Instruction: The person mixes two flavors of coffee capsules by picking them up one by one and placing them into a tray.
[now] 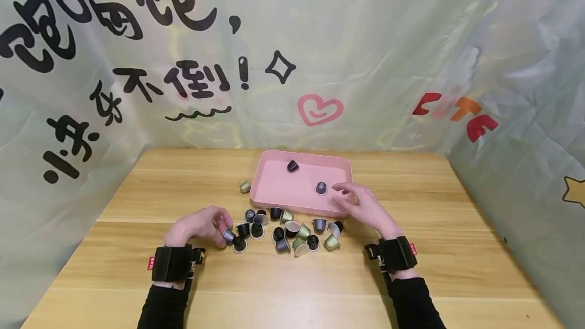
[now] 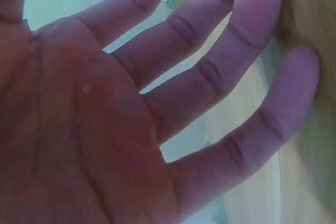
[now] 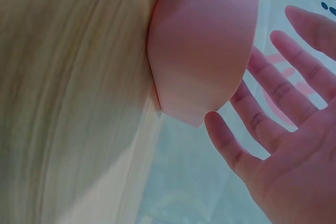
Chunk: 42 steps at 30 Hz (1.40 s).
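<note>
My left hand [image 1: 204, 224] is at the left end of a cluster of coffee capsules, thumb and index finger pinching a blue-grey capsule [image 1: 228, 236]. A black capsule [image 1: 239, 243] stands right beside that grip. In the left wrist view the other fingers [image 2: 210, 74] are spread and loosely bent; the pinched capsule is hidden there. My right hand [image 1: 364, 208] hovers over the right edge of the pink tray [image 1: 283, 202], holding nothing, fingers apart. Near its fingertips a dark purple capsule [image 1: 321, 188] stands inside the tray. A black capsule [image 1: 292, 166] lies tilted farther back in it.
Several black, green and grey capsules lie scattered in front of the tray, among them a light green capsule [image 1: 331, 242] at the right end. One green capsule [image 1: 245, 187] lies left of the tray. A printed cloth [image 1: 365, 65] hangs behind the wooden table [image 1: 411, 187].
</note>
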{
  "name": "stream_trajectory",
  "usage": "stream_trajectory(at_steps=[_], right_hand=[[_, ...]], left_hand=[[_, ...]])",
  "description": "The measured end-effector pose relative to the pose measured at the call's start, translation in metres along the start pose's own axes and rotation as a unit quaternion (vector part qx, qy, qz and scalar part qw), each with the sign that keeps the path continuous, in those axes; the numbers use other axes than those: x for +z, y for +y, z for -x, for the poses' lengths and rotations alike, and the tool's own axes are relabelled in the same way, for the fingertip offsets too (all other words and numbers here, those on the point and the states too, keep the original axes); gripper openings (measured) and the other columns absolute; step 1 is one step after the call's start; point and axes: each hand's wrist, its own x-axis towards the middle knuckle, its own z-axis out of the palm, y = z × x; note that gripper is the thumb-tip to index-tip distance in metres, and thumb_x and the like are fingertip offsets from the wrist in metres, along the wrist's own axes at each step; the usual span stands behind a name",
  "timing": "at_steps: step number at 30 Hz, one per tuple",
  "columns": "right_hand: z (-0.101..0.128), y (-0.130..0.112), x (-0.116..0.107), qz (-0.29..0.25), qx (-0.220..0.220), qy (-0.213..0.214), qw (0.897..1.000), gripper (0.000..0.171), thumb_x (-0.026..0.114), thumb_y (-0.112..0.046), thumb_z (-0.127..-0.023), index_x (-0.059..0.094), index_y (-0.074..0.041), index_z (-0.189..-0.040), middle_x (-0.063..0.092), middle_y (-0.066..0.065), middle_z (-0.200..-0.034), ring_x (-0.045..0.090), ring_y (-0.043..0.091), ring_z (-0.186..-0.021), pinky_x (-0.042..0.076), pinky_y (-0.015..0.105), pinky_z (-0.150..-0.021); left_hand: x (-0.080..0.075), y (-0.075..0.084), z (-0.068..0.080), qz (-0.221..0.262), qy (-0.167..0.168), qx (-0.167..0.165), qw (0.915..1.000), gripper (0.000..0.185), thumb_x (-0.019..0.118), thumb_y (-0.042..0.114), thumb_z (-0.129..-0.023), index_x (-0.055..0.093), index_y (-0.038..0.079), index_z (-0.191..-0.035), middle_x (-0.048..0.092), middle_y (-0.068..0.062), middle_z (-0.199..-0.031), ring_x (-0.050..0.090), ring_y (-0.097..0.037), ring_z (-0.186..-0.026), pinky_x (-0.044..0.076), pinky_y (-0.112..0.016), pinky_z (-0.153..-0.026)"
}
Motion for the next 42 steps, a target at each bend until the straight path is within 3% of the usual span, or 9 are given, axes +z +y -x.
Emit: stream_trajectory(at_steps=[7, 26, 34, 42], right_hand=[[0.0000, 0.0014, 0.0033, -0.009, 0.013, -0.009, 1.000, 0.036, 0.067, -0.019, -0.097, 0.064, -0.002, -0.129, 0.067, 0.017, -0.132, 0.062, 0.039, -0.120, 0.047, 0.059, -0.105], [0.0013, 0.0028, 0.0066, -0.008, 0.000, -0.024, 1.000, 0.032, 0.065, -0.017, -0.098, 0.066, -0.002, -0.126, 0.067, 0.017, -0.131, 0.062, 0.037, -0.117, 0.049, 0.059, -0.102], [0.0008, 0.0024, 0.0064, -0.016, 0.007, -0.023, 1.000, 0.033, 0.066, -0.017, -0.097, 0.065, -0.002, -0.127, 0.067, 0.018, -0.131, 0.062, 0.039, -0.117, 0.048, 0.059, -0.103], [-0.0003, 0.0021, 0.0052, -0.020, 0.020, -0.026, 0.999, 0.036, 0.066, -0.020, -0.098, 0.064, -0.003, -0.130, 0.066, 0.016, -0.133, 0.061, 0.039, -0.120, 0.047, 0.060, -0.105]], left_hand=[[0.0002, -0.0025, 0.0002, -0.002, 0.001, -0.001, 1.0000, 0.041, 0.082, -0.006, -0.066, 0.062, 0.004, -0.100, 0.065, -0.009, -0.093, 0.058, -0.021, -0.086, 0.045, -0.031, -0.076], [0.0001, -0.0060, 0.0009, -0.004, 0.021, 0.004, 0.9998, 0.040, 0.083, -0.006, -0.066, 0.062, 0.003, -0.098, 0.063, -0.009, -0.092, 0.057, -0.021, -0.084, 0.046, -0.029, -0.073], [0.0012, -0.0053, -0.0008, -0.012, 0.027, -0.010, 0.9995, 0.039, 0.082, -0.009, -0.063, 0.064, 0.004, -0.095, 0.063, -0.009, -0.089, 0.055, -0.021, -0.082, 0.044, -0.029, -0.071], [-0.0029, -0.0094, -0.0007, -0.024, 0.040, -0.023, 0.9987, 0.012, 0.078, 0.002, -0.078, 0.070, 0.004, -0.087, 0.066, -0.006, -0.084, 0.058, -0.017, -0.072, 0.049, -0.026, -0.063]])
